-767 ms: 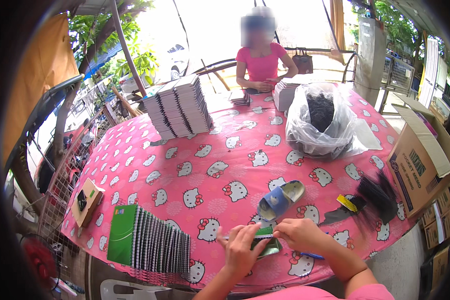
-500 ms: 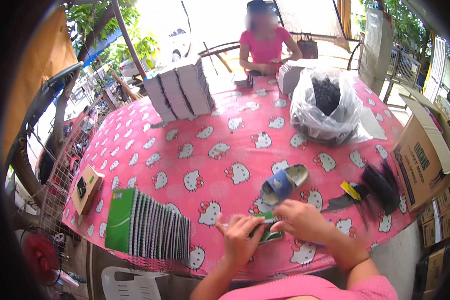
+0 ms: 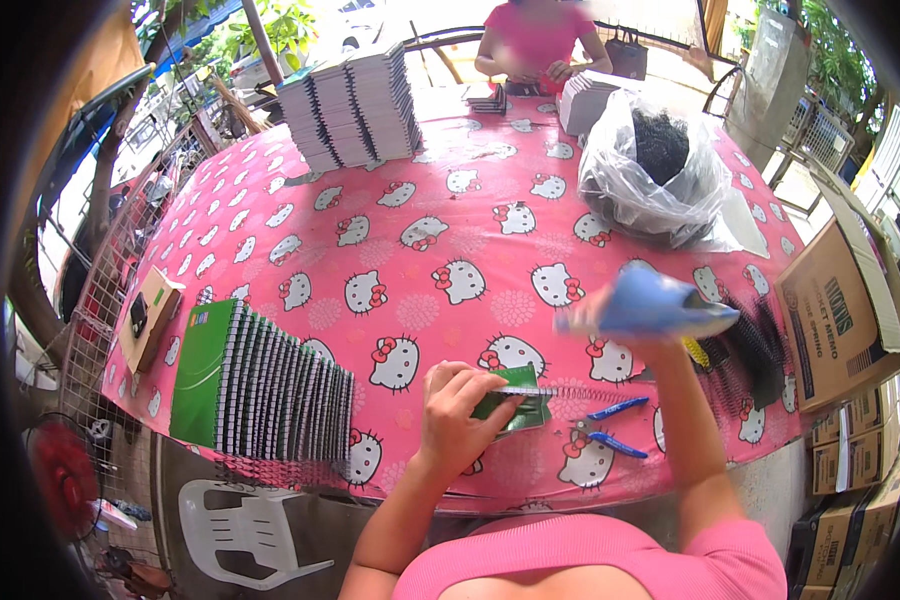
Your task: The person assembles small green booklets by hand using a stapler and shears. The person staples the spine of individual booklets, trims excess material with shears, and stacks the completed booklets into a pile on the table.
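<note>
Head view: the left hand [image 3: 457, 415] presses a small green spiral-bound notebook [image 3: 515, 396] flat at six o'clock on the pink cartoon-cat tablecloth [image 3: 420, 250]. The right hand [image 3: 642, 322] grips a blurred blue slipper-shaped object [image 3: 650, 303], raised at four o'clock. The notebook looks light and flexible, probably best held by its covers, away from the coil.

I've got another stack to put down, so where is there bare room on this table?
The widest free patch is mid-table, bordered by the far stacks, the plastic bag and the near notebook row. The right side is crowded: black coils, pliers, and both hands.
</note>
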Tool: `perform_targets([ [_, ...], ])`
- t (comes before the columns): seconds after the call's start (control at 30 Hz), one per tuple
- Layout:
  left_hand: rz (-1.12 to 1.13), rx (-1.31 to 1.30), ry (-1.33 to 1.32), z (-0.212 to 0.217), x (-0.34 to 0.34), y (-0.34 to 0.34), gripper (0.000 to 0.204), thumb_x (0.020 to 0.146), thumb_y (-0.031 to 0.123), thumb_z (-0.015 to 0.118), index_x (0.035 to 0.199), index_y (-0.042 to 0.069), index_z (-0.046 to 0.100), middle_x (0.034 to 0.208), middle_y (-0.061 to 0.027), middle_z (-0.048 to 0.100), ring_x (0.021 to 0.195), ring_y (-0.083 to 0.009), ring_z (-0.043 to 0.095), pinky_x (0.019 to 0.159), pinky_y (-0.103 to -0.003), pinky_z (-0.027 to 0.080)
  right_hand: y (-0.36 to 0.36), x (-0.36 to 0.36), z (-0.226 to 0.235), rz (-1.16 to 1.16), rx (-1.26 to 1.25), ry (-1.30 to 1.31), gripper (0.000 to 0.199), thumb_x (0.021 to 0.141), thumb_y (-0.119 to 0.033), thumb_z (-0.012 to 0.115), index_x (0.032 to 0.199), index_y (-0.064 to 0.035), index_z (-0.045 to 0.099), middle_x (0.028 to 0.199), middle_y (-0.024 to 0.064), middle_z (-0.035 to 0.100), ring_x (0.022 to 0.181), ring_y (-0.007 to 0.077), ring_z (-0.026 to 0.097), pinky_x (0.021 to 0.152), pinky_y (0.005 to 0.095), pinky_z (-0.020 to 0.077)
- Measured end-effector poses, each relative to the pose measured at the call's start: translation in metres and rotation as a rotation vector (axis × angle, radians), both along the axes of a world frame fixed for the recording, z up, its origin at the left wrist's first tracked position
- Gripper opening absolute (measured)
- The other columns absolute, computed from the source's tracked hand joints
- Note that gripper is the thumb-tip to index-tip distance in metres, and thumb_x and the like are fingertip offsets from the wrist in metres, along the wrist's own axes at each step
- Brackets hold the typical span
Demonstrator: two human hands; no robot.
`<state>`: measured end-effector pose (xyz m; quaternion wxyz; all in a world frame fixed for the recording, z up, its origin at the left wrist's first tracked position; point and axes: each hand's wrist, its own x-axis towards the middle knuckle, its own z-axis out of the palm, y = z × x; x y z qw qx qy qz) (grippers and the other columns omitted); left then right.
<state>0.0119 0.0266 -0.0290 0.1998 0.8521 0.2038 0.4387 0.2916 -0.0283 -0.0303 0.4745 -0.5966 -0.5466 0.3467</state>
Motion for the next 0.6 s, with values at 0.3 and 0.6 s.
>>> perform_targets([
  [0.3,0.011,-0.211,0.046,0.008,0.0,0.003,0.04,0.062,0.011,0.084,0.098,0.008,0.066,0.081,-0.0059,0.067,0.084,-0.022,0.06,0.075,-0.035,0.048,0.001,-0.028,0.018,0.18,0.097,-0.418,0.04,0.068,-0.015,0.078,0.102,-0.0022,0.063,0.089,0.0105,0.069,0.078,0.022,0.068,0.07,0.0355,0.0534],
  [0.6,0.076,-0.595,-0.301,-0.023,-0.017,0.001,0.048,0.074,-0.002,0.076,0.117,0.003,0.055,0.116,-0.0104,0.055,0.106,-0.0171,0.055,0.088,-0.031,0.05,0.015,-0.034,0.011,0.263,0.039,0.067,0.039,0.068,-0.016,0.078,0.101,-0.0039,0.063,0.084,0.0053,0.067,0.074,0.0161,0.064,0.072,0.0331,0.0524],
])
